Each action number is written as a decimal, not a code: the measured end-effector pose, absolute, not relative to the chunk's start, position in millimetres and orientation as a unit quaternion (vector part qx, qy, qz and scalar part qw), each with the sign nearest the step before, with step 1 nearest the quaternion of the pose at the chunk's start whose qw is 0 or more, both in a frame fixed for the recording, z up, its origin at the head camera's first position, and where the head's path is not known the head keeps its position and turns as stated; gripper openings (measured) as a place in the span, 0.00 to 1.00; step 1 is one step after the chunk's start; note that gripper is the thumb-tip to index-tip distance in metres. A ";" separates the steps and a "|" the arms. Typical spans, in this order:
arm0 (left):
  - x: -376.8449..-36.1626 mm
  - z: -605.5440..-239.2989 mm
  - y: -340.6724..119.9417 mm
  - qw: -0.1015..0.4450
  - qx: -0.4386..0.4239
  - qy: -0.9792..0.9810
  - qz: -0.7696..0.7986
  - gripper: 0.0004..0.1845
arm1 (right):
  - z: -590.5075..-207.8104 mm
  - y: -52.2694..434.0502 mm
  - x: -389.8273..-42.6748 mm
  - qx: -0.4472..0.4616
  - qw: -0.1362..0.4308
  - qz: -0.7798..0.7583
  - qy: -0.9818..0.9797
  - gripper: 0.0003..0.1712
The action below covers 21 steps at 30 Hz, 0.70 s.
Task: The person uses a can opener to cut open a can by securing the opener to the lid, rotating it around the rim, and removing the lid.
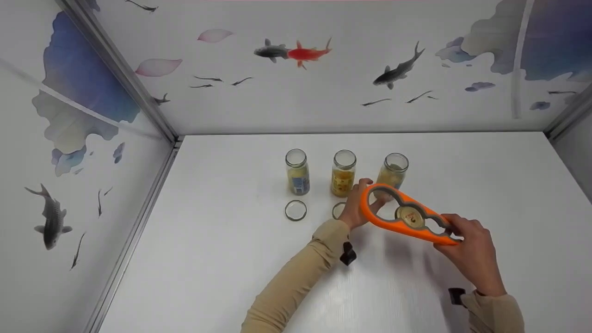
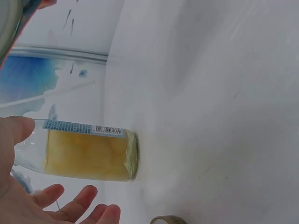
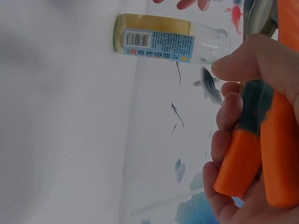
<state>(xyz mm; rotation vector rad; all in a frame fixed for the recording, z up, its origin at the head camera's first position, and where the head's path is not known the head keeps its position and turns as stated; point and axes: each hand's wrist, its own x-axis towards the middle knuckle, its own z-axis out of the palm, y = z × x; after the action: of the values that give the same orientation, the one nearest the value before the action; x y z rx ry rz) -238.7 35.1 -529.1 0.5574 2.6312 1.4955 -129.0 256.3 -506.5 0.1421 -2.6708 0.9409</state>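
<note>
At frame centre, we see the right hand (image 1: pixel 471 252) clasp the orange jar opener (image 1: pixel 407 217), a lid (image 1: pixel 410 216) wedged inside; the left hand (image 1: pixel 358 206), fingers relaxed, steadies its far end above the desk (image 1: pixel 222 240).

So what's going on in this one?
A person holds an orange jar opener above a white table: the right hand grips its narrow end, while the left hand is at its wide ring. A lid sits in one of its rings. Three open glass jars stand in a row behind, with two loose lids lying in front of them.
</note>
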 end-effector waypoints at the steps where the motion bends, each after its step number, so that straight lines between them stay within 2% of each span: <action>1: -237.5 -529.4 34.3 0.016 0.198 0.847 0.493 0.23 | -507.0 255.4 -129.1 0.051 0.154 0.329 -0.930 0.28; 3: -233.6 -529.8 32.3 -0.004 0.219 0.828 0.516 0.15 | -507.7 253.2 -129.7 0.055 0.154 0.330 -0.930 0.29; 7: -222.5 -527.5 29.0 0.055 0.176 0.770 0.611 0.09 | -508.9 247.2 -132.1 0.070 0.154 0.326 -0.930 0.28; 10: -216.0 -525.0 28.0 0.112 0.121 0.732 0.661 0.09 | -510.4 241.0 -134.9 0.084 0.158 0.324 -0.929 0.27; 16: -208.2 -522.6 28.4 0.189 0.051 0.669 0.717 0.12 | -514.7 228.0 -139.1 0.105 0.158 0.330 -0.925 0.27; 21: -201.3 -523.6 27.5 0.247 0.065 0.558 0.790 0.16 | -515.1 222.1 -141.5 0.111 0.164 0.340 -0.919 0.28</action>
<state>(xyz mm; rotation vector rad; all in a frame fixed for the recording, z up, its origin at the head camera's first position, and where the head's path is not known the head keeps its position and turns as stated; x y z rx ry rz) -201.3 27.5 -523.6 0.1766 1.5206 2.1533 -141.5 222.1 -515.1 0.3159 -2.6207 0.9681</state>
